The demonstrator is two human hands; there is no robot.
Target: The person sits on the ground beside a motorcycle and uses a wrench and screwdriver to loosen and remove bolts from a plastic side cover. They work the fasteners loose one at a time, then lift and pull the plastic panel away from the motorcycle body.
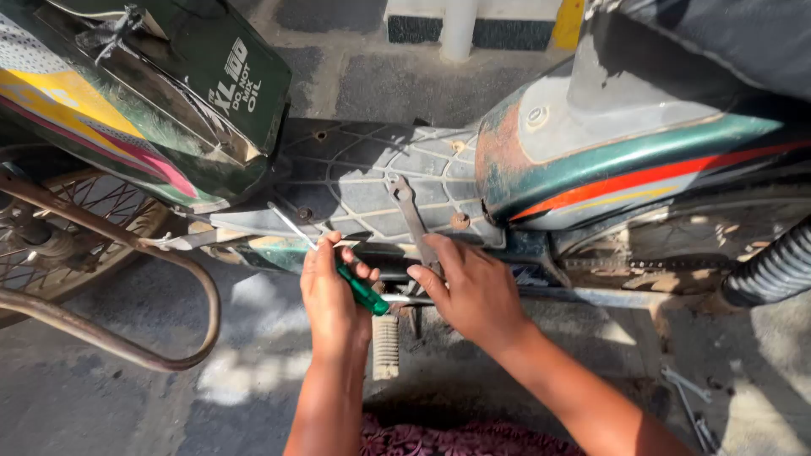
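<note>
Open space lies above the grey ribbed plastic footboard (pixel 372 181) of the scooter, with only a flat steel spanner (pixel 411 215) resting across it. On the left, a curved rusty metal guard bar (pixel 127 338) blocks the way in. The green rust-marked body panel (pixel 608 160) closes off the right. Below, a ribbed footpeg (pixel 385 346) juts toward the bare concrete floor (pixel 110 405).

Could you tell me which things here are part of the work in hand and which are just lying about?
In use:
left hand gripping the green-handled screwdriver
right hand on the wrench
moped footboard

Lying about:
loose tools on the ground
white post
</note>
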